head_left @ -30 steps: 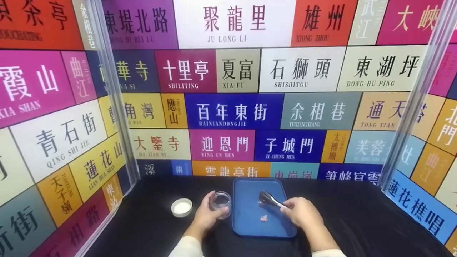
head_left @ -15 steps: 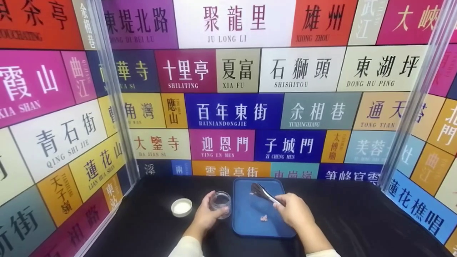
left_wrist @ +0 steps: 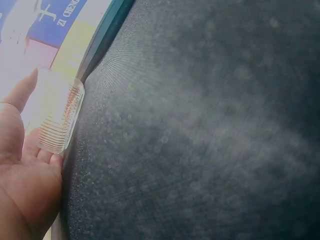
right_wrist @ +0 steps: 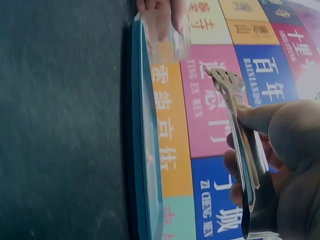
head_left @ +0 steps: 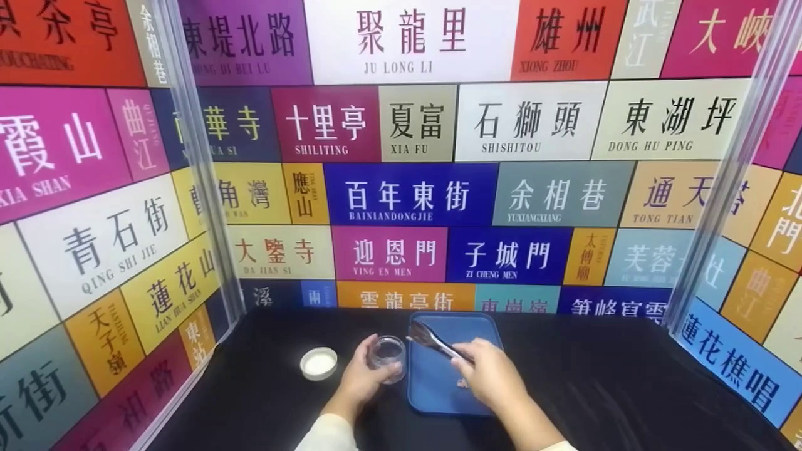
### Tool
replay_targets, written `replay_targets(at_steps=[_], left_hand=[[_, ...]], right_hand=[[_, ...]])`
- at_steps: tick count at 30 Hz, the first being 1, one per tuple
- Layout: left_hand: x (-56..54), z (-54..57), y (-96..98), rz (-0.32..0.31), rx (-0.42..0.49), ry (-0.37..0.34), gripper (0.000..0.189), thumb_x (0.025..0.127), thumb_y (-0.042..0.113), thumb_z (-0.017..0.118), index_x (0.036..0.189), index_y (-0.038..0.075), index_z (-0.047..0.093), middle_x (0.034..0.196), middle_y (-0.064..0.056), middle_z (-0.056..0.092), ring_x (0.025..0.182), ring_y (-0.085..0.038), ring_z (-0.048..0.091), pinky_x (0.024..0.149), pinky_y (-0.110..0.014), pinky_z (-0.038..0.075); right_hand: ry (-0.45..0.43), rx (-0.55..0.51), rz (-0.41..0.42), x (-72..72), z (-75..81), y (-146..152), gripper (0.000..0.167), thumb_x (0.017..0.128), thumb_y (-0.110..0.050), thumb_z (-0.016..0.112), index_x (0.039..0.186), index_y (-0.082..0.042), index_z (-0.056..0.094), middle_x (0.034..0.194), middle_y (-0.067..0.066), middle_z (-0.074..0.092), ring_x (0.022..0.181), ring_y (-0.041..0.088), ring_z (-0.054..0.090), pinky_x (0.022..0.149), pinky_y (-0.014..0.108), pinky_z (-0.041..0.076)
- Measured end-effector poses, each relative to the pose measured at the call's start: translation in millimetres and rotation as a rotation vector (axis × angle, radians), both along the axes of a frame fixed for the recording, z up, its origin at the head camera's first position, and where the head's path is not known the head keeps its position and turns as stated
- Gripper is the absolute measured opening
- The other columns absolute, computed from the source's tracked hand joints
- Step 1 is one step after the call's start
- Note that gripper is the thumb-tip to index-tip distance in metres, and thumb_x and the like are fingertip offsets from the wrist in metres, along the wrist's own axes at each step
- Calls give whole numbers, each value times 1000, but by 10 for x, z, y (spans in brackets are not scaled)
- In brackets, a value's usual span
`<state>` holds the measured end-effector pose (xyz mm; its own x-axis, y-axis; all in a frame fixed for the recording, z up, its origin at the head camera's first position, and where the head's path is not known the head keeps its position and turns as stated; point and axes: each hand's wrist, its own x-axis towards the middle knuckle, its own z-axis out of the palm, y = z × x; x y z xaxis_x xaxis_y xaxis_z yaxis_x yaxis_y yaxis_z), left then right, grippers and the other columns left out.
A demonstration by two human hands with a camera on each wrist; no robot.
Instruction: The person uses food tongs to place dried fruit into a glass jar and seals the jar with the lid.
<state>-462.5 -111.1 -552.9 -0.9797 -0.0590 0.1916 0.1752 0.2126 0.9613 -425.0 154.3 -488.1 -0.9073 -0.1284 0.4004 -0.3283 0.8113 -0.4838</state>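
Note:
A clear ribbed jar (head_left: 390, 352), with no lid on it, is gripped by my left hand (head_left: 360, 381) just left of the blue tray (head_left: 432, 401). My right hand (head_left: 494, 374) holds metal tongs (head_left: 438, 343) over the tray, their tips pointing left near the jar's rim. At those tips a tiny pinkish piece (right_wrist: 207, 71) shows in the right wrist view. Another pinkish piece (head_left: 462, 383) lies on the tray, partly hidden behind my right hand. In the left wrist view, fingers and thumb curve round the jar (left_wrist: 62, 117).
A round white lid (head_left: 319, 364) lies on the black cloth (head_left: 269, 401) left of the jar. Behind the table stands a wall (head_left: 410, 194) of coloured name panels, with clear upright posts (head_left: 200, 150) at both sides.
My right hand has carried the tongs leftward across the tray, from its middle to its left edge near the jar. The left hand and jar have stayed put.

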Motion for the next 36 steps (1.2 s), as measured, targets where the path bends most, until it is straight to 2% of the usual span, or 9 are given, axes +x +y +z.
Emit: replay_targets(at_steps=[6,12,20,29,36], left_hand=[[3,2,-4,4,-6,-11,91,85,18,89,161,7,41,165,-24,48,149,-46,49,128,-62,36],[4,8,-8,-13,1,2,92,85,17,89,161,5,40,164,-25,48,146,-46,52,126,-61,39],[-2,-9,-19,-11,-23,25,90,86,17,88,161,4,40,163,-26,48,146,-46,51,127,-61,39],[-6,-24,-13,3,-47,45,89,85,17,89,160,4,43,161,-26,51,144,-45,54,125,-62,39],[-5,-30,-6,-4,-15,46,89,85,14,88,160,3,42,163,-26,49,147,-45,51,127,-60,38]], right_hand=[[56,38,46,53,-55,-139,21,97,-27,78,118,-24,83,95,-10,71,92,13,68,84,41,60],[32,38,60,68,-81,-195,23,98,-28,77,120,-24,82,100,-9,74,98,15,70,90,45,62],[54,59,89,75,-96,-208,22,98,-28,78,119,-24,82,98,-9,73,95,15,70,88,44,62],[76,76,107,94,-113,-210,34,95,-30,81,126,-17,80,101,-4,74,94,16,70,89,46,62],[12,72,56,70,-123,-208,53,92,-40,83,137,-13,73,121,9,74,111,29,72,102,54,60]])
